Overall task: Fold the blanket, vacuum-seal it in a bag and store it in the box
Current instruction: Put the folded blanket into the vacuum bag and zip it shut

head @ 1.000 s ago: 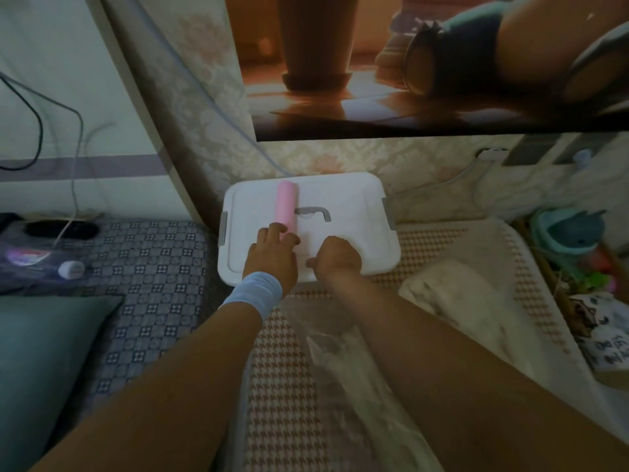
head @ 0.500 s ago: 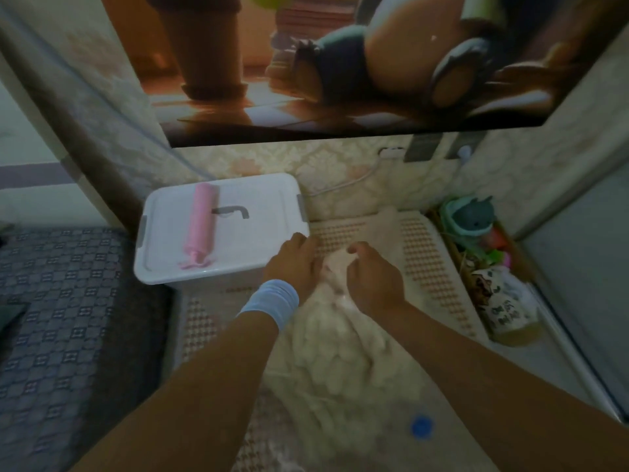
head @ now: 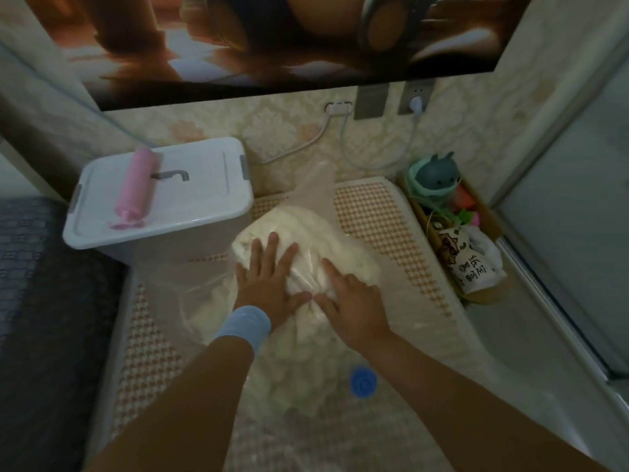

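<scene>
A cream fluffy blanket (head: 299, 233) lies bundled inside a clear plastic vacuum bag (head: 316, 185) on the houndstooth mat. The bag's blue round valve (head: 363, 383) shows near me. My left hand (head: 269, 281), with a light blue wristband, presses flat on the bag with fingers spread. Beside it my right hand (head: 350, 298) also rests flat on the bagged blanket, thumb touching the left thumb. The white storage box (head: 204, 195) stands to the left with its lid shut; a pink roll (head: 136, 187) lies on the lid.
A cardboard box (head: 490, 219) at the right holds a teal toy (head: 434, 177) and a printed pouch (head: 469, 264). Cables run down from wall sockets (head: 417, 97) behind the bag. A dark patterned bed cover (head: 41, 284) lies at the left; a glass door stands at the right.
My hands left the box lid and moved right onto the bagged blanket, now lying flat on it. The view swung right and down.
</scene>
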The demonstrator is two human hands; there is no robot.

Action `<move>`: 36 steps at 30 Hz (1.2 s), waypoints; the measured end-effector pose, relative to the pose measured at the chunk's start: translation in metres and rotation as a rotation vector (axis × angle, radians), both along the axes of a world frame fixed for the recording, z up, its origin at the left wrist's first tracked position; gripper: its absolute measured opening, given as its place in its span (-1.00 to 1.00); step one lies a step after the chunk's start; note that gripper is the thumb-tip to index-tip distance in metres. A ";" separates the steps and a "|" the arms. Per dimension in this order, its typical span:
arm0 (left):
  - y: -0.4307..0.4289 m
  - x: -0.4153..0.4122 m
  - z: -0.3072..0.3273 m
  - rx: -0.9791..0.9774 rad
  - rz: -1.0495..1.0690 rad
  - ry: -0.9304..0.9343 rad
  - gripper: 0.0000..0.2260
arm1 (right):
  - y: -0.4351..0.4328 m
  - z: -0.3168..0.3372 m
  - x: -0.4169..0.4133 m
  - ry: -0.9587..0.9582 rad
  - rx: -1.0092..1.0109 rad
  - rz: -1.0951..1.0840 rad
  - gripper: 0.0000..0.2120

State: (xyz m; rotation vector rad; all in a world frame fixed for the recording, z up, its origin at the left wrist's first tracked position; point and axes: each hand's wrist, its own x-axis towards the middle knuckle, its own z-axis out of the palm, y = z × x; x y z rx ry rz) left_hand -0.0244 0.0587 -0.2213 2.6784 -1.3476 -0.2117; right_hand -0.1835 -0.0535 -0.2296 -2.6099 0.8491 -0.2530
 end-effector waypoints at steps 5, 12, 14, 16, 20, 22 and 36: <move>-0.036 0.023 -0.016 -0.058 -0.040 0.053 -0.16 | -0.023 -0.024 0.017 -0.044 -0.215 -0.086 -0.37; -0.061 0.028 -0.002 -0.045 -0.033 -0.092 -0.20 | -0.053 -0.020 0.025 -0.029 -0.122 -0.128 -0.41; -0.053 0.025 0.005 -0.139 0.004 -0.112 -0.25 | -0.052 -0.013 0.023 -0.063 -0.140 -0.119 -0.37; -0.037 0.016 0.013 -0.299 0.050 -0.151 -0.36 | -0.045 -0.007 0.015 -0.149 -0.179 -0.130 -0.36; 0.014 -0.015 0.023 -0.486 0.088 -0.289 -0.58 | -0.009 0.001 -0.017 -0.308 -0.208 -0.123 -0.43; 0.049 -0.042 0.022 -0.537 0.101 -0.324 -0.68 | 0.017 0.001 -0.043 -0.339 -0.194 -0.089 -0.50; 0.215 -0.183 -0.091 0.143 0.173 0.194 -0.09 | 0.156 -0.100 -0.127 0.148 -0.109 0.254 -0.47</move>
